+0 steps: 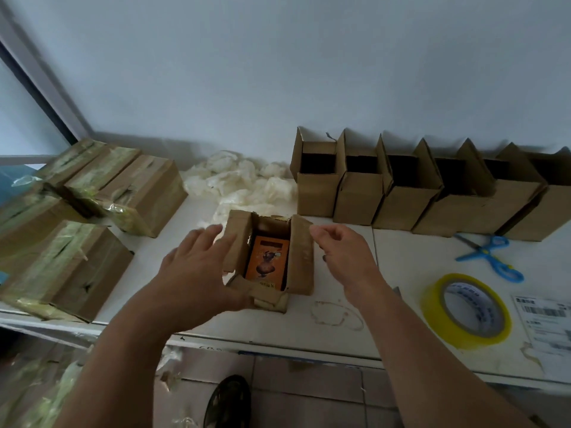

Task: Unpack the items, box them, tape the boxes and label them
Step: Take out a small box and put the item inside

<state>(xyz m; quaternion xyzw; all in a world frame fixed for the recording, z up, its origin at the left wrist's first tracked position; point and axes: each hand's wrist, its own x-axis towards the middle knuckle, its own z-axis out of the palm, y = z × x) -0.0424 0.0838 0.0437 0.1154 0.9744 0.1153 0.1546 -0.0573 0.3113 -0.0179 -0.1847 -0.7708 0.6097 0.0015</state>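
We see left hand fingers spread against open box flap; right hand fingers loosely curled, maybe touching right flap; orange packet inside.

Bare white surface lies open at 3 o'clock of the small open cardboard box. A row of open brown cartons blocks 1 o'clock, taped cartons 9 o'clock, crumpled clear plastic wrap 12 o'clock.

Left hand touching the left flap of an open cardboard box at frame centre, orange packet lying inside, right hand hovering beside the right flap, tape roll sitting lower right.
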